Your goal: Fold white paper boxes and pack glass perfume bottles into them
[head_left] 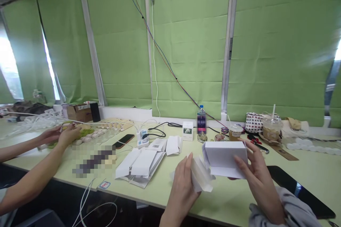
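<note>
My right hand (259,177) grips a white cardboard box (226,156) by its right end, thumb across the near face. The box is held above the table, its left end standing open. Just left of it, my left hand (183,181) is closed around a crumpled, folded white sheet (201,174), thin paper or plastic; I cannot tell which. The sheet is close to the box's open end, and whether they touch is unclear. A pile of flattened white boxes (144,163) lies on the table to the left of my hands.
At the left, another person's hands (68,133) work over small green and white pieces. Behind my hands stand a small white card (188,131), a bottle (201,120) and drink cups (272,127). A black tablet (301,191) lies at right; a phone (124,141) and power strip (142,139) lie left.
</note>
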{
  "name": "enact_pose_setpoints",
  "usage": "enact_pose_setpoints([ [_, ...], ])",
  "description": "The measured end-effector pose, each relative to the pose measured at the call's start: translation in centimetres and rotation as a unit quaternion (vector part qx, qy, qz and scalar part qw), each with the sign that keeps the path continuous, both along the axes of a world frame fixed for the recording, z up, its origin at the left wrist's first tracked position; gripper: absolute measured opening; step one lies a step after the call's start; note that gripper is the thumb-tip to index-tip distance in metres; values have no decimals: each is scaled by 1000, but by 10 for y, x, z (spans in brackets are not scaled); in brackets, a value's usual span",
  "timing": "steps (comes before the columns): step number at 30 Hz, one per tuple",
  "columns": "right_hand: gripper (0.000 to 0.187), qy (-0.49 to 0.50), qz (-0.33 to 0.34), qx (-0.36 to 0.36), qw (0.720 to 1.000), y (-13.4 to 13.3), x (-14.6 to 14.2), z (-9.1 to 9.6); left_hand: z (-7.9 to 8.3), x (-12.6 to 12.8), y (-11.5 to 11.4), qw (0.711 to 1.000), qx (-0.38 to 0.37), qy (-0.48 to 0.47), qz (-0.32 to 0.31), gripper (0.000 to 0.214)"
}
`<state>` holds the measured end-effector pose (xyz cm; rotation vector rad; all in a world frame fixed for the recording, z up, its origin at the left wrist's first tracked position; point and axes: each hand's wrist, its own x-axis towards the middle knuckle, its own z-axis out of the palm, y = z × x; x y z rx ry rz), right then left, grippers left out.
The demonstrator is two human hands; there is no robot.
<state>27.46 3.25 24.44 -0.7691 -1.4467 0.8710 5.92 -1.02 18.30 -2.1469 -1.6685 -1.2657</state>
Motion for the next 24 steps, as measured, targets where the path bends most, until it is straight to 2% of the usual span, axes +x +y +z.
enact_pose_setpoints([
  [3,52,-92,-38,80,992,-16,-7,-1,2,3,3,999,21,34,7,84],
  [6,40,-241,-89,190,948,-21,-13,-5,0,4,6,997,48,46,29,83],
  [8,39,-299,-97,228,922,-20,-14,-6,-2,5,8,996,55,47,42,82],
  [13,38,-336,-93,241,906,-17,-19,-7,-5,7,11,991,81,87,56,75],
  [18,37,-328,-92,237,910,-15,-25,-11,-5,7,10,987,107,114,47,71],
  [24,35,-298,-141,226,917,-13,-27,-12,-3,13,6,988,111,109,23,74],
])
